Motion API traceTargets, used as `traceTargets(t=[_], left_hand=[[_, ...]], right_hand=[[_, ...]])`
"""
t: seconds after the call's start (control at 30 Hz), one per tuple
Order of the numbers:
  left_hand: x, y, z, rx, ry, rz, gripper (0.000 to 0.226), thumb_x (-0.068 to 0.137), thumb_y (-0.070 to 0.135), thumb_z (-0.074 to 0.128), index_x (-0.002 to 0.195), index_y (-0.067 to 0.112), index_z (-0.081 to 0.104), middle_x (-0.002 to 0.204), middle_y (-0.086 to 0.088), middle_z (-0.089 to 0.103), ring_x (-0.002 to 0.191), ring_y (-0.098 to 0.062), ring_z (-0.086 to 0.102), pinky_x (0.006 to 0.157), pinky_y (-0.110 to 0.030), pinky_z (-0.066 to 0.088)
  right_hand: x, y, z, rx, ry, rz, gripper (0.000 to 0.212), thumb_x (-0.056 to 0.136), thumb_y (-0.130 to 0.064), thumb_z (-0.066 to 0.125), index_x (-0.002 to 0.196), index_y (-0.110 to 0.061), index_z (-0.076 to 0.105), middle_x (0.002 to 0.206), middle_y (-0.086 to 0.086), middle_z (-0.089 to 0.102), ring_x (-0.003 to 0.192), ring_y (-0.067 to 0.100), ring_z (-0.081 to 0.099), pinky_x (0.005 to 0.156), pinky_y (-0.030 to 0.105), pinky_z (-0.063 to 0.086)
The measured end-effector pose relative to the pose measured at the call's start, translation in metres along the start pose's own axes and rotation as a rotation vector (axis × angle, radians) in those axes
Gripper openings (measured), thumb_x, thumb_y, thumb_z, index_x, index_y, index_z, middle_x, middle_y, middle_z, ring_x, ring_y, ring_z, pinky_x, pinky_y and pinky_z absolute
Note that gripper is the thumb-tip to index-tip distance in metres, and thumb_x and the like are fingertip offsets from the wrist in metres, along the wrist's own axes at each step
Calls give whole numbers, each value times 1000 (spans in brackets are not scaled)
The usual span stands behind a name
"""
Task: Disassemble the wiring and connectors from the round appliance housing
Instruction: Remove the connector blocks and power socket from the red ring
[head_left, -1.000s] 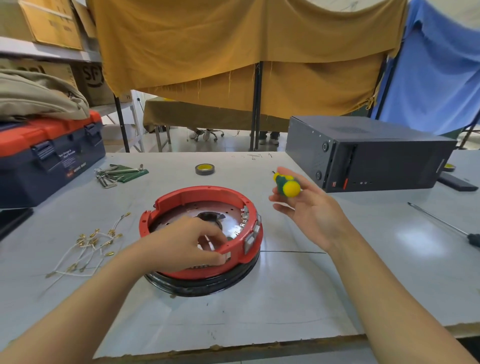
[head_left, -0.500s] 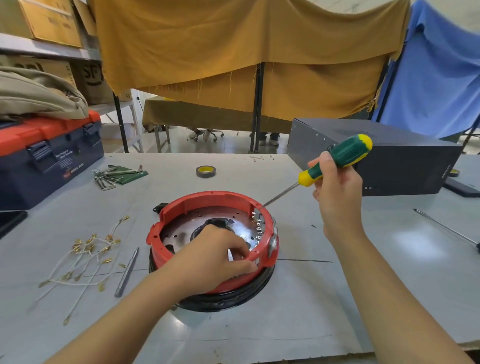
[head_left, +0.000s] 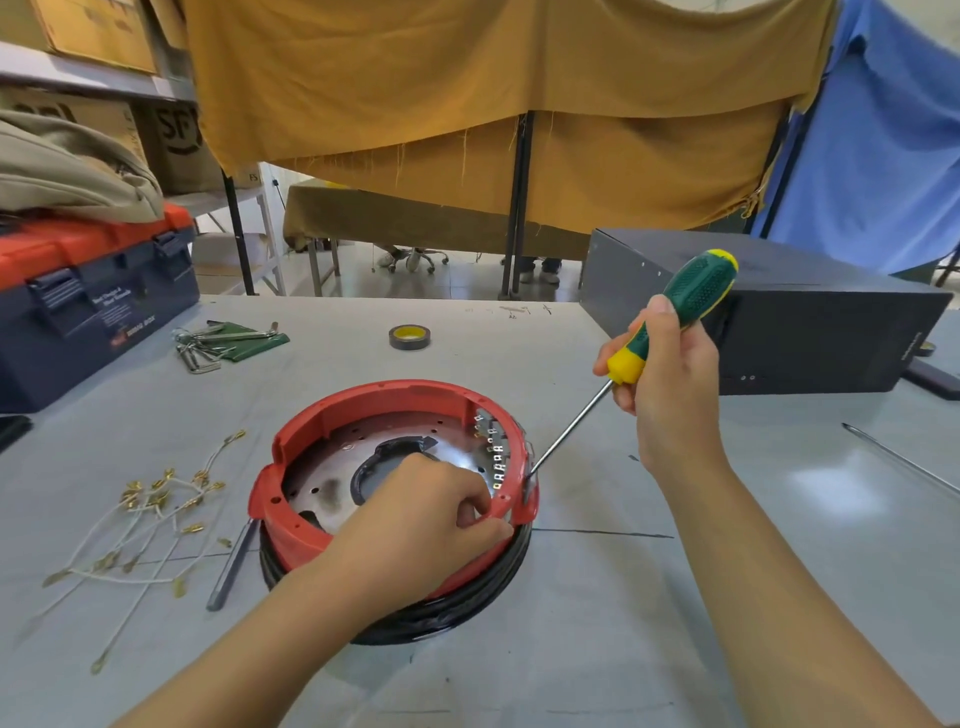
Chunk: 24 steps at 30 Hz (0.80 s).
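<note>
White thin wires with gold metal ends (head_left: 150, 525) lie in one loose heap on the grey table (head_left: 623, 649), far left. One round red plastic housing on a black ring (head_left: 363, 405) sits in the middle. One left hand (head_left: 415, 535) curls over its near rim, fingers pinching the edge. One right hand (head_left: 670, 384), raised, grips one green and yellow screwdriver (head_left: 675, 312); its tip touches the housing's right side.
</note>
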<state>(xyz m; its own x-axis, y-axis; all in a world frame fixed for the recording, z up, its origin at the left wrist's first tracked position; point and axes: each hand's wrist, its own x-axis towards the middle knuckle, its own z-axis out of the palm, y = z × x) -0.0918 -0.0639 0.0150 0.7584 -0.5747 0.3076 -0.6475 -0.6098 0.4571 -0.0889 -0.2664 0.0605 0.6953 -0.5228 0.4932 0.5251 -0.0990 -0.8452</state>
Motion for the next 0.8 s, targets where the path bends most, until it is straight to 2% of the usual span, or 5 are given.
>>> traceTargets(t=[0.27, 0.4, 0.5, 0.63, 0.8], left_hand=[[9, -4, -5, -152, -122, -48, 21, 77, 43, 70, 77, 21, 67, 62, 13, 57, 57, 0, 50, 55, -10, 37], [16, -7, -8, -192, -200, -61, 25, 71, 45, 76, 77, 24, 63, 60, 18, 55, 55, 0, 49, 52, -11, 37], [22, -8, -9, -159, -180, -37, 34, 69, 51, 74, 88, 29, 56, 79, 16, 54, 70, 0, 50, 61, -12, 39], [24, -9, -4, -97, -170, 32, 60, 75, 54, 67, 125, 34, 40, 118, 19, 41, 109, 2, 42, 85, -14, 38], [26, -13, -1, -12, -211, 108, 73, 83, 57, 56, 144, 41, 21, 151, 23, 14, 138, 1, 15, 108, -17, 16]], right_hand=[[9, -1, 6, 4, -37, -50, 18, 98, -25, 40, 83, -18, 46, 50, -5, 57, 47, 3, 53, 40, 14, 37], [11, -1, 11, -23, -63, -74, 16, 94, -32, 50, 82, -21, 47, 49, -6, 55, 47, 3, 52, 42, 14, 38], [12, -2, 16, -37, -114, -125, 18, 94, -24, 57, 79, -20, 49, 49, -7, 54, 48, 5, 52, 45, 12, 38], [14, -5, 27, -68, -166, -165, 19, 94, -18, 55, 78, -18, 46, 51, -8, 50, 46, 7, 49, 45, 13, 37], [17, -8, 39, -127, -234, -156, 22, 95, -11, 52, 76, -17, 42, 48, -10, 44, 42, 7, 45, 44, 13, 35]])
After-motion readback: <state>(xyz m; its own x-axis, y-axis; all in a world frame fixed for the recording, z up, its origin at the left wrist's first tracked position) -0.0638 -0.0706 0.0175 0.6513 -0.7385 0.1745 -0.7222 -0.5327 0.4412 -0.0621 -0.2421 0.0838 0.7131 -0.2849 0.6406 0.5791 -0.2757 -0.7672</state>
